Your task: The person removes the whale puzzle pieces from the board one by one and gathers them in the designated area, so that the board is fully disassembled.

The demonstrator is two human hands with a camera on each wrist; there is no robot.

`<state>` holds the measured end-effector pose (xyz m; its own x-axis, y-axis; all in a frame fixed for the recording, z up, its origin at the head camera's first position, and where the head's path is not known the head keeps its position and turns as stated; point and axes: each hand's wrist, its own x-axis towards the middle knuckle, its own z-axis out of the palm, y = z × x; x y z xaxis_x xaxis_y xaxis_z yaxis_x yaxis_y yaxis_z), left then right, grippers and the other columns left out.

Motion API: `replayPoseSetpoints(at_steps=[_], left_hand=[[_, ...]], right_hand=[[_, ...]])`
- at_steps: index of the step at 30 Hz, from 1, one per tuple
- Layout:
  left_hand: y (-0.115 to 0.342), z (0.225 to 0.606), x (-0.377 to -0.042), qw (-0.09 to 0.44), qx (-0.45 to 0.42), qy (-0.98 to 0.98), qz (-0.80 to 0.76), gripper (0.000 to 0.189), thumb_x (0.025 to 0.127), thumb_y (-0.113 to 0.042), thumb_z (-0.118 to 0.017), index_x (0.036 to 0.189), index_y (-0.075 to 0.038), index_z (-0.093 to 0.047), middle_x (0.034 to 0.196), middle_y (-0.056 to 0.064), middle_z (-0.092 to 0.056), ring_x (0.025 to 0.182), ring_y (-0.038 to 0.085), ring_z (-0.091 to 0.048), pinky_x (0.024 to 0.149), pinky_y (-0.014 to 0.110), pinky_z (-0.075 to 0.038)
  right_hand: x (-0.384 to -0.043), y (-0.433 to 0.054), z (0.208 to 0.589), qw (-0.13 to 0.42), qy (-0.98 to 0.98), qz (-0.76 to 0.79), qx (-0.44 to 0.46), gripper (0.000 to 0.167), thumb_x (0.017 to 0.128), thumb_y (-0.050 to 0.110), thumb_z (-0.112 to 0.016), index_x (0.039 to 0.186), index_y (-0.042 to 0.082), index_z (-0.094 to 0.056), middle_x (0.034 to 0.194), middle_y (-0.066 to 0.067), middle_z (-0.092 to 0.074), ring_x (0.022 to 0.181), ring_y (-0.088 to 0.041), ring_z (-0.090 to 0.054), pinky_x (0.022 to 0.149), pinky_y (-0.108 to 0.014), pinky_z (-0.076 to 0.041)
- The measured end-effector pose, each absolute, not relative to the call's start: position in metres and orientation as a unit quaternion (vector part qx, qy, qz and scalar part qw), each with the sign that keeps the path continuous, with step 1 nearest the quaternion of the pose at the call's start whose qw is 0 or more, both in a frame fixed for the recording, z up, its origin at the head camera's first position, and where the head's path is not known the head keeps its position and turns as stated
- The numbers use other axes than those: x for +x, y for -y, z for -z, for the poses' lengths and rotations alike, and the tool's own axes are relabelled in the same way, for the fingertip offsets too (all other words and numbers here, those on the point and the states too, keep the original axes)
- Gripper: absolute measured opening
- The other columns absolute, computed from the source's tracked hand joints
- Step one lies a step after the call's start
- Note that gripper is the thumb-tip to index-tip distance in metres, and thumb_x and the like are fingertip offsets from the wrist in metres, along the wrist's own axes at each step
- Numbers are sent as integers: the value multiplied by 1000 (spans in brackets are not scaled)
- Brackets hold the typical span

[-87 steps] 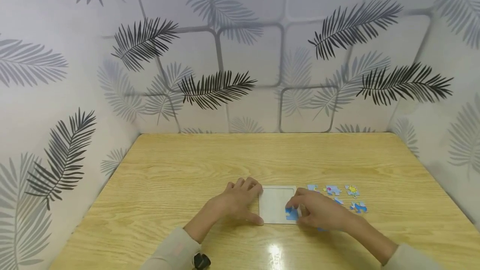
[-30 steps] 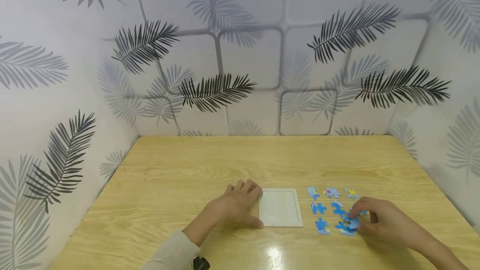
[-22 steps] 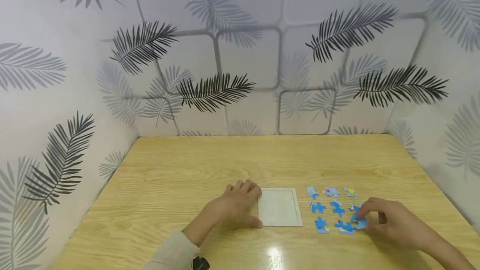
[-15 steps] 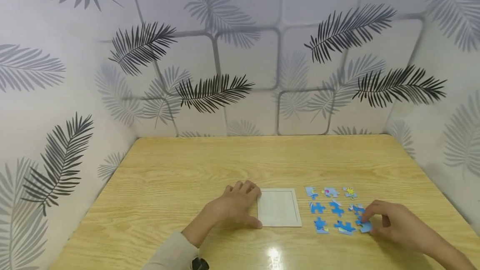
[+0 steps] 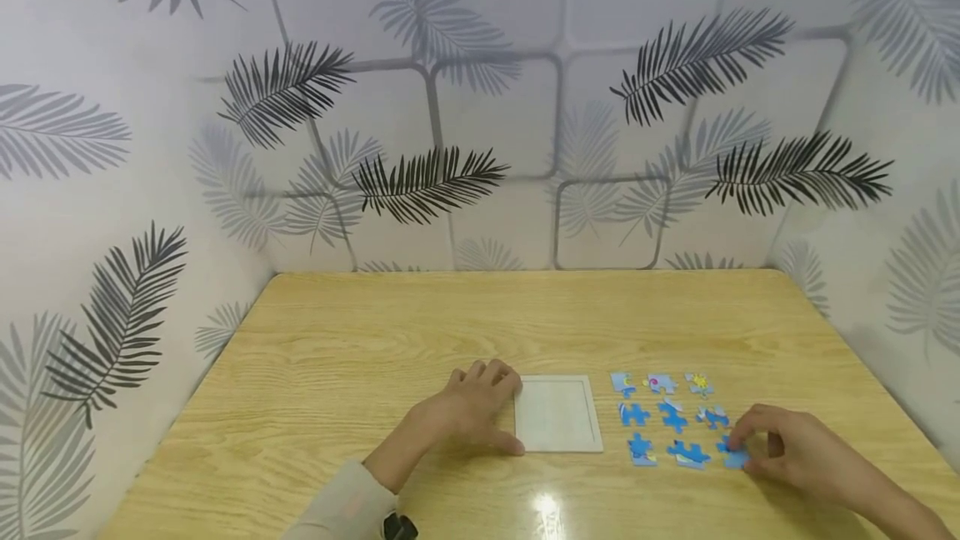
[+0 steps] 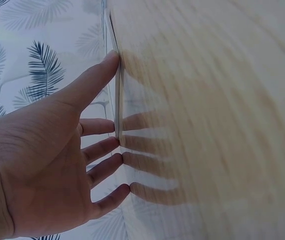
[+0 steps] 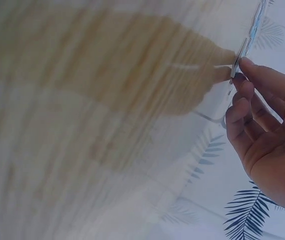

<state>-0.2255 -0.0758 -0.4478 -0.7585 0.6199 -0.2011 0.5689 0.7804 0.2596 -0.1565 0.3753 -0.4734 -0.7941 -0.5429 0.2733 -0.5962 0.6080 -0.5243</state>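
Observation:
My left hand [image 5: 476, 407] rests on the table with fingers and thumb spread, their tips at the left edge of a square white puzzle tray [image 5: 558, 417]. In the left wrist view, the tray's thin side [image 6: 117, 95] shows edge-on beside the thumb. To the right, my right hand [image 5: 798, 450] pinches a blue jigsaw piece [image 5: 737, 460] between thumb and fingers, low over the tabletop. The right wrist view shows that piece [image 7: 237, 62] edge-on at the fingertips, other fingers curled beneath. The pinched piece occupies the front right corner of a three-by-three layout of blue jigsaw pieces [image 5: 672, 416].
The wooden table [image 5: 375, 323] runs back to a wall [image 5: 495, 123] with a leaf pattern. Near the layout's back right corner is a piece with a yellow sun [image 5: 700, 382]. A black band [image 5: 400, 527] sits by the left sleeve [image 5: 345, 507].
My right hand has carried the blue piece from over the tray to the layout's front right corner, then slid it slightly right and down. The tray now holds no piece; my left hand stays put.

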Motion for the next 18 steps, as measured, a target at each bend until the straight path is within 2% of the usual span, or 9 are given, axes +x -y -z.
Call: replayPoseSetpoints(at_steps=[5,10,14,18], left_hand=[[79,449,-225,140,321,-932,-93,69,86,-61,-77,134,-21,-49,150,1,-37,137,25,-37,110,53,-35],[83,452,-225,128,332,-928,-108,74,89,-59,-74,145,-19,-45,156,1,-36,139,26,-37,112,54,-34],[84,455,-223,105,345,-927,-106,82,90,-59,-73,152,-16,-42,158,3,-36,141,28,-38,113,55,-36],[86,458,-222,101,344,-927,-113,87,90,-59,-72,157,-15,-38,164,6,-32,148,31,-36,115,57,-35]], right_hand=[[-160,-376,472,28,883,-315,346,34,77,-2,-87,100,17,-72,100,8,-67,65,6,-45,51,-21,-41],[-165,-378,461,47,873,-312,371,36,80,-8,-82,108,14,-72,105,6,-69,66,4,-52,53,-21,-44],[-168,-377,442,57,898,-306,312,31,88,-4,-77,114,13,-72,106,12,-68,65,0,-55,51,-23,-44],[-173,-367,421,100,915,-284,270,30,91,1,-76,116,15,-73,105,17,-67,69,0,-57,55,-23,-47]])
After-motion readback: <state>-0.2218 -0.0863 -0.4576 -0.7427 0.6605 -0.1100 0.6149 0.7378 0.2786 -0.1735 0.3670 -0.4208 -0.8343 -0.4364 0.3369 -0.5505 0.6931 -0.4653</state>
